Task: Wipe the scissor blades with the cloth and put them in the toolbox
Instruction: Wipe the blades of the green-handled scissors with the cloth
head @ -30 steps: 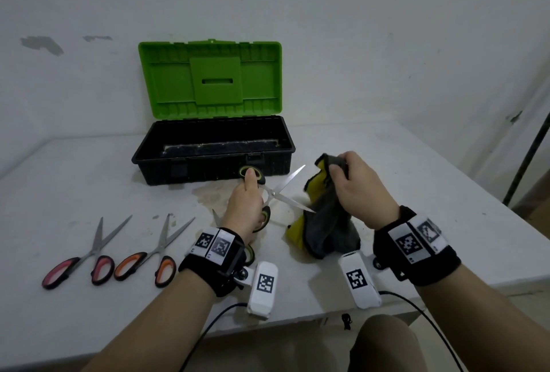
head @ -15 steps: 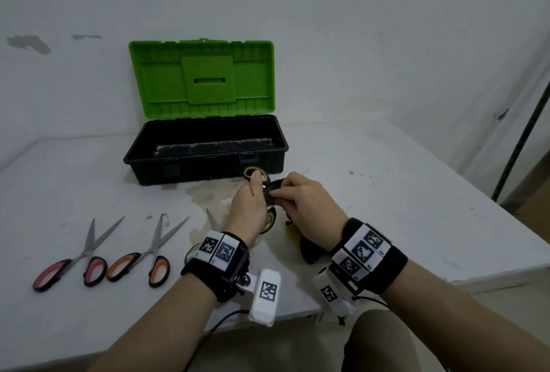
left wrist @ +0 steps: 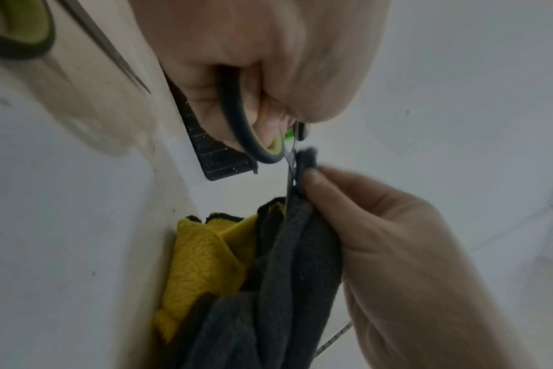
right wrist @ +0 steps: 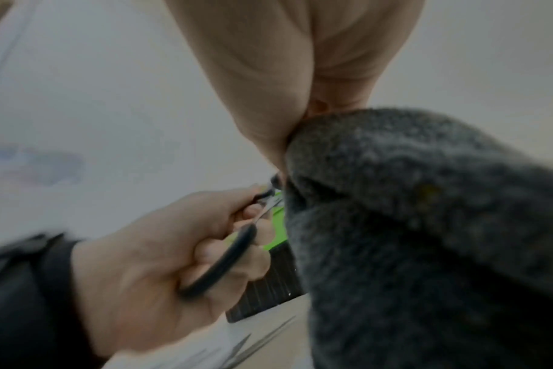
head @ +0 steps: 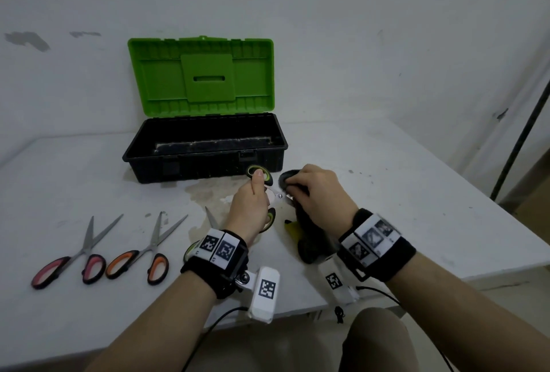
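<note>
My left hand [head: 258, 193] grips the green-and-black scissors [head: 262, 174] by the handle loops, just in front of the toolbox [head: 205, 163]. The thumb goes through the upper loop. My right hand [head: 300, 185] pinches the grey and yellow cloth [head: 311, 240] round the blades close to the pivot. In the left wrist view the cloth [left wrist: 295, 262] is folded over a blade and hangs to the table. The blade tips are hidden in the cloth. The black toolbox stands open with its green lid [head: 202, 74] upright.
Pink-handled scissors [head: 68, 258] and orange-handled scissors [head: 143, 252] lie on the white table at the left. Another green-handled pair [head: 210, 217] lies partly under my left wrist. The table's front edge is close under my wrists, and a wall stands behind the toolbox.
My right hand has carried the cloth left from beside the scissors onto the blades. The open blades, visible a second ago, are now covered. My left hand has barely moved.
</note>
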Available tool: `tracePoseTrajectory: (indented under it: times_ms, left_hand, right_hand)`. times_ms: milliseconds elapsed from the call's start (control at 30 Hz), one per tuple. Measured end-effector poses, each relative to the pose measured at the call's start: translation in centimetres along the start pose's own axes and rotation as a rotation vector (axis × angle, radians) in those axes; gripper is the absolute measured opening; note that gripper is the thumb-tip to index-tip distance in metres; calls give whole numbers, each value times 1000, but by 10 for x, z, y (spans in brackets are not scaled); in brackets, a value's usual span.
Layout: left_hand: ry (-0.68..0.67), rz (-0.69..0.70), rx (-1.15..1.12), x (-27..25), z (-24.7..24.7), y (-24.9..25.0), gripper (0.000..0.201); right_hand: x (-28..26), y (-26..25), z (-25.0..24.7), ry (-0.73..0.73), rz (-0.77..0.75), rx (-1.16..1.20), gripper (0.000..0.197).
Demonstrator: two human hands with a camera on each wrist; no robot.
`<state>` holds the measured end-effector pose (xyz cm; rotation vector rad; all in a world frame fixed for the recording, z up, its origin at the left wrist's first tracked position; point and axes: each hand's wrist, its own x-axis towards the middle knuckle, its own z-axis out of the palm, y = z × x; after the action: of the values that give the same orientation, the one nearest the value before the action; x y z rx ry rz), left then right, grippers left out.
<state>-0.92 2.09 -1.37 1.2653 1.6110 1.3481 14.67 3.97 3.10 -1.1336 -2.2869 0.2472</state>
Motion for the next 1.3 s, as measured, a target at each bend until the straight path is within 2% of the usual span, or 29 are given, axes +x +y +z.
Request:
tracePoseTrajectory:
  times_ms: [67,133,200,300,367,433,600,700,800,900,1033,1167,1300]
  left_hand:
    - [-13,-36,-22,-3,0,-2,56]
    - [-12,-95,-51,-6,-2,-1,54]
    - [-12,-129,-59,-4,-3,0,54]
    - [-38,-124,-62,-4,-2,5,54]
    - [-57,-117,-91,-6,0,8,52]
    - [-57,-112,-122,-9,-1,9,50]
    - [-19,-151,-112,-11,-7,5,48]
    - [-14,-186,-148,-9,-8,5,45]
    - [-1,-237,-149,-8,-8,8,45]
    - [3,-258,-134,-9,-6,12,45]
    - [-18,-224,-135,-11,-3,12,49]
    - [-50,-192,-89,-10,3,9,56]
    - [-51,-173,-103,-10,5,8,60]
  right_hand:
    - [4,15,-8,42,130,-25,16]
    - [3,25,-17,134,185,-20,15]
    - [-1,22,-21,175,121,-2,15]
    - [-10,9,-14,62,-50,27,14]
    - [-11,8,-7,2,-76,4,15]
    - [-7,14,-6,18,-29,-16,15]
    - [4,39,-23,132,239,-65,15]
    - [3,38,-32,225,257,-47,12]
    - [-5,20,-36,259,192,44,10]
    - [-15,0,-33,168,123,99,7]
    - [-17,-16,-14,55,34,25,10]
    - [-9,-24,-1,4,-28,20,16]
    - [-3,-30,2,-80,-79,-81,16]
